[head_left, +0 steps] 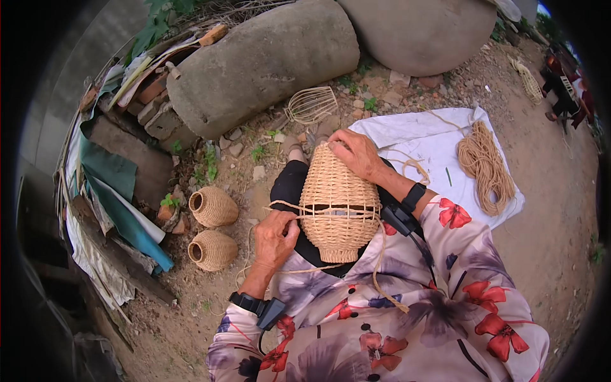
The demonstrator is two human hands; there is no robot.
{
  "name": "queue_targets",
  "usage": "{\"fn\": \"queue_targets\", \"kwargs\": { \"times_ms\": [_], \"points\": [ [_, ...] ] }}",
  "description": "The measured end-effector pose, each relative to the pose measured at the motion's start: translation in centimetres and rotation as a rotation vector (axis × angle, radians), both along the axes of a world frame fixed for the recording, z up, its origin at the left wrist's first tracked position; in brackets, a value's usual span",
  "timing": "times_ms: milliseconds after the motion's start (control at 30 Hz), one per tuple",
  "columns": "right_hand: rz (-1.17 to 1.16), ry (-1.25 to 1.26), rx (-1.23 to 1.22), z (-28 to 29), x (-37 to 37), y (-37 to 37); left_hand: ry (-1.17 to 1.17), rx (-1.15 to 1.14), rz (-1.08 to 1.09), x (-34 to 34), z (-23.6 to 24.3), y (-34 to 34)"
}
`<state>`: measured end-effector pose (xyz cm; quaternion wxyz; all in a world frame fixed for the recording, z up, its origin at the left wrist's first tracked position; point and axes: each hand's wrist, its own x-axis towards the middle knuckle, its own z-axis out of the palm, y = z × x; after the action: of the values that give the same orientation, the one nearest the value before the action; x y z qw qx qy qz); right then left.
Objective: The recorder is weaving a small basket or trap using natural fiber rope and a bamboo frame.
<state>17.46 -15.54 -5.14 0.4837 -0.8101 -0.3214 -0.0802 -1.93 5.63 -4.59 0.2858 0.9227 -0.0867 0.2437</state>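
A woven straw-coloured basket (337, 178), shaped like a vase, lies across my lap with its narrow neck toward me. Around its middle runs an unwoven gap where bare ribs show. My right hand (356, 155) grips the far end, fingers curled over the rim. At the basket's left side, my left hand (275, 240) pinches a twisted cord (283, 205) level with the gap; its fingertips are partly hidden. A loose cord end (382, 286) hangs from the basket's right side onto my patterned shirt.
Two small finished baskets (214, 206) (213, 250) lie on the dirt to the left. A coil of cord (485, 167) rests on a white sack (439, 137) at right. Beyond my feet are an open rib frame (312, 105) and a large concrete cylinder (264, 67). Rubble and sheeting (114, 172) line the left.
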Motion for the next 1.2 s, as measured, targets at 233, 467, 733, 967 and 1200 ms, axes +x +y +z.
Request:
{"fn": "queue_targets", "kwargs": {
  "times_ms": [233,467,733,967,1200],
  "points": [
    [-0.019,0.021,-0.018,-0.3,0.2,-0.3,0.219,0.269,0.87,-7.5,-2.9,23.2],
    [-0.011,-0.011,-0.006,-0.8,0.6,-0.6,0.34,0.245,1.058,-12.8,-1.6,28.4],
    [0.028,0.047,0.034,-0.1,0.2,0.1,0.559,-0.44,0.013,-0.2,1.9,0.1],
    [0.021,0.013,0.028,-0.8,0.9,0.2,0.473,-0.578,-0.026,0.3,-0.1,0.3],
    [-0.085,-0.115,-0.006,1.4,-1.2,-1.7,0.786,-0.902,-0.086,1.1,0.8,0.0]
  ]
}}
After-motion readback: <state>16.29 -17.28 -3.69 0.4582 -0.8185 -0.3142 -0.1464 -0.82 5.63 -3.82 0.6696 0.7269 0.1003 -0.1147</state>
